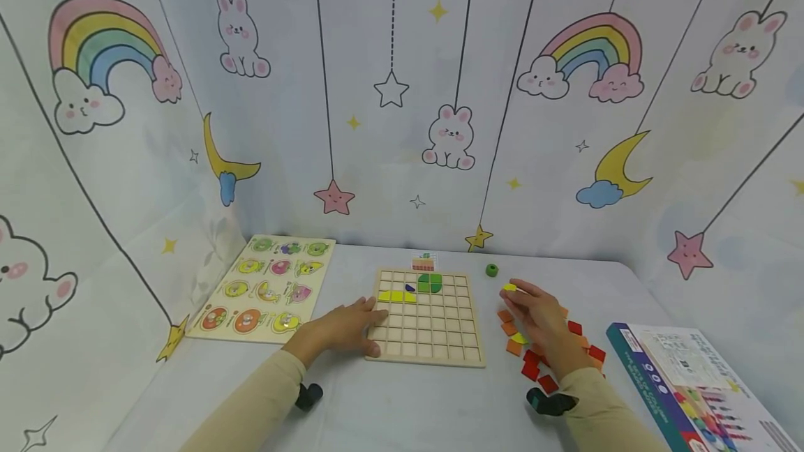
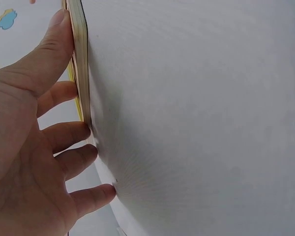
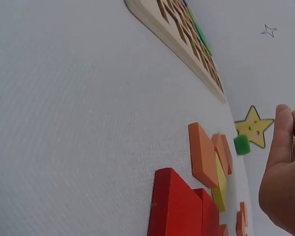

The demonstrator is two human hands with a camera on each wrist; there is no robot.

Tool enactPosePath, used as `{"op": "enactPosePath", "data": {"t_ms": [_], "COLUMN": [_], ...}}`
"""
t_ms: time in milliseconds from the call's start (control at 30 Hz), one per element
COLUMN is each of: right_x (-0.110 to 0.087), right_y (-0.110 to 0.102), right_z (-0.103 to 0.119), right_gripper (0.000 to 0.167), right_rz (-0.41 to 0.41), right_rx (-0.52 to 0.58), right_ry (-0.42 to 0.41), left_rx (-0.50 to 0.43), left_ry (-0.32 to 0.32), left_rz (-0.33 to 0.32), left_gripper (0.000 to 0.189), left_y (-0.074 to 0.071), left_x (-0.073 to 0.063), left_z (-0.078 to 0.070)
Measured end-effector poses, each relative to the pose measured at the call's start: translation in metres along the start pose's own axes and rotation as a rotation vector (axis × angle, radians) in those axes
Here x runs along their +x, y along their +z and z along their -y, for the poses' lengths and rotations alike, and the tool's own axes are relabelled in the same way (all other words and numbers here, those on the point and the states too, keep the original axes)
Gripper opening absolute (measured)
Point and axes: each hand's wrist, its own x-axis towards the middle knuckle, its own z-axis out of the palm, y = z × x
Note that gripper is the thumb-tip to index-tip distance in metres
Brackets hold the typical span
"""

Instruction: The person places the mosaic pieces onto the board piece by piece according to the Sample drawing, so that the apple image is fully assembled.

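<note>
My left hand rests at the left edge of a wooden grid board, its thumb and fingers spread along the side. In the left wrist view the thumb lies against the board's edge and the fingertips reach down to the cloth. On the board sit a row of yellow pieces, a small dark blue piece and a green leaf-like group of pieces. Off to the board's right, my right hand pinches a small yellow piece between thumb and fingertips, above loose tiles.
Red tiles and orange tiles lie scattered under the right hand. A green ring-like piece and a small picture card are behind. A fruit picture board lies left; a box stands right.
</note>
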Motion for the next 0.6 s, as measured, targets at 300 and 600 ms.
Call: {"op": "enactPosePath", "data": {"t_ms": [300,600], "right_x": [0.004,0.027], "right_y": [0.017,0.054], "right_z": [-0.006,-0.019], "right_gripper": [0.056,0.051], "right_rz": [0.047,0.103], "right_rx": [-0.316,-0.496], "right_ry": [-0.126,-0.155], "left_rx": [0.0,0.004], "left_ry": [-0.005,-0.022], "left_rz": [-0.002,0.008], "left_gripper": [0.079,0.08], "left_y": [0.001,0.0], "left_x": [0.001,0.002], "left_z": [0.001,0.0]}}
